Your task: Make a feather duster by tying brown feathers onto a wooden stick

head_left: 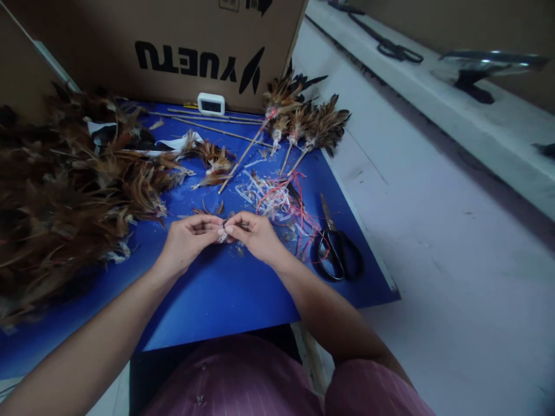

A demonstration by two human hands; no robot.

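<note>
Over the middle of the blue tabletop (208, 312), my left hand (186, 240) and my right hand (255, 234) meet, fingertips pinched together. Between them is a small feather bundle (222, 236) with a whitish tied end; most of it is hidden by the fingers. Loose brown feathers (208, 209) lie just beyond my hands. To the left spreads a big heap of brown feather bundles (78, 219). A pile of white and red string scraps (277, 199) lies past my right hand. Black-handled scissors (336, 248) rest to the right, blades pointing away.
Several sticks with feather tufts (299, 118) lie at the back right. Bare thin sticks (208, 120) lie beside a small white digital device (211, 104). A large cardboard box (173, 34) stands behind the table. A white ledge (416, 81) at the right bears further scissors (396, 51).
</note>
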